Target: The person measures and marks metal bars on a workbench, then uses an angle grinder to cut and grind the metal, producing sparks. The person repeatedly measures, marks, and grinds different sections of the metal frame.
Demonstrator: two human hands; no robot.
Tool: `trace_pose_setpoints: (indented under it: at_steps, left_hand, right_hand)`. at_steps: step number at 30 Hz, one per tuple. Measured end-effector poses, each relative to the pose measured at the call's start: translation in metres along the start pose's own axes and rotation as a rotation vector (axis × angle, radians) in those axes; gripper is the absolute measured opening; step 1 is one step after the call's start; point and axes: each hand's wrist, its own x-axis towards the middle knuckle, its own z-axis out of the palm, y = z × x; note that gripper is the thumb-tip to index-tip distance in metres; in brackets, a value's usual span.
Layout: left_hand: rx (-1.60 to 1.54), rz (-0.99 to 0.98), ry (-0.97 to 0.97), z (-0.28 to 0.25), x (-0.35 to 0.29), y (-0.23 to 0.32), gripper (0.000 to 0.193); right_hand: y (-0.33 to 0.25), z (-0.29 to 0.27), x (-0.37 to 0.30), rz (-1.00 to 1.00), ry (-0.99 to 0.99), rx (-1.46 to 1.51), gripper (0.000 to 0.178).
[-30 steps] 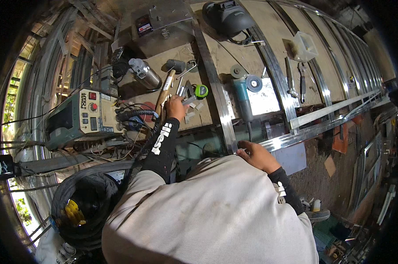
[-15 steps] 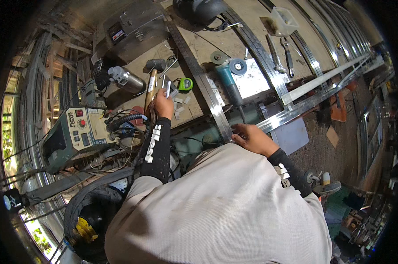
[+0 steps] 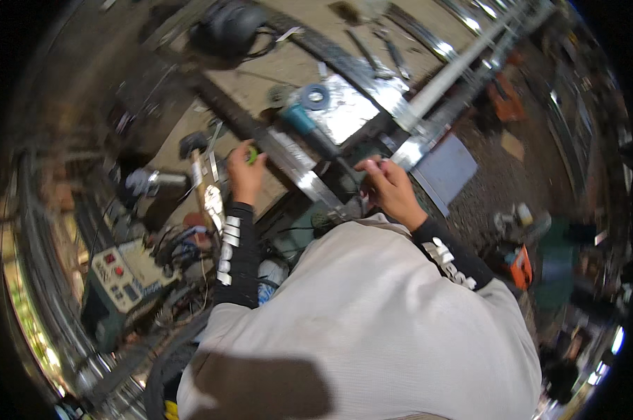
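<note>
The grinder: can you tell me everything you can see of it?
The grinder has a teal, plastic-looking body, a darker rear handle and a round blue-grey disc. It lies slanting beside a metal bar, its disc at the edge of a shiny sheet. A dark cord runs toward the right hand; blur hides whether they touch.

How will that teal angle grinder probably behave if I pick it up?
The teal angle grinder will likely feel rigid and fairly heavy for its size, given its thick motor body. It may dip toward the head end, where the round disc sits; that wide disc should also discourage rolling.
</note>
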Motion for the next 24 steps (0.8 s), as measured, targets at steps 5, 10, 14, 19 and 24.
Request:
trace_pose_setpoints:
  at_steps: [5,10,14,19,24]
  left_hand:
    - [0.513,-0.044,-0.311,0.014,0.037,-0.092,0.077]
    - [0.473,-0.103,-0.134,0.008,0.046,-0.102,0.078]
    - [0.266,-0.081,0.267,-0.027,0.024,-0.034,0.067]
    - [-0.741,-0.315,-0.302,-0.017,-0.032,0.118,0.062]
    - [-1.032,-0.439,-0.626,0.082,-0.087,0.239,0.053]
  right_hand:
    - [0.011,-0.022,-0.013,-0.059,0.029,-0.058,0.017]
    - [0.003,-0.036,-0.025,-0.148,-0.054,-0.143,0.015]
    - [-0.034,-0.064,-0.006,-0.410,-0.171,-0.380,0.031]
    - [-0.071,-0.089,0.017,-0.595,-0.363,-0.408,0.068]
    - [-0.062,-0.133,0.044,-0.540,-0.615,-0.399,0.071]
